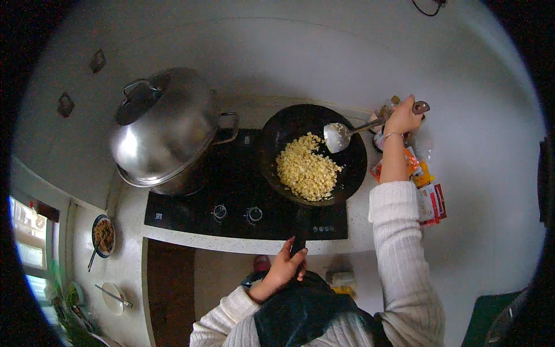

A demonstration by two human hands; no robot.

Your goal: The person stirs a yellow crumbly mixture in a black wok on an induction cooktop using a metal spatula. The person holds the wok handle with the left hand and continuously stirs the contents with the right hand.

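Note:
My left hand (284,266) is closed around the black handle (299,243) of a dark wok (277,117) on the right side of the cooktop. Pale yellow, finely diced food (308,169) lies in the wok. My right hand (403,117), above the packets to the wok's right, grips the handle of a metal spatula (337,138). Its blade is over the wok's upper right part, beside the food, with small bits stuck to it. Whether the blade touches the wok, I cannot tell.
A large steel pot with a domed lid (173,134) stands on the left of the black cooktop (190,212). Seasoning packets (429,204) line the right wall. On the left counter are a bowl of brown food (104,236) and a white dish (113,299) with a utensil across it.

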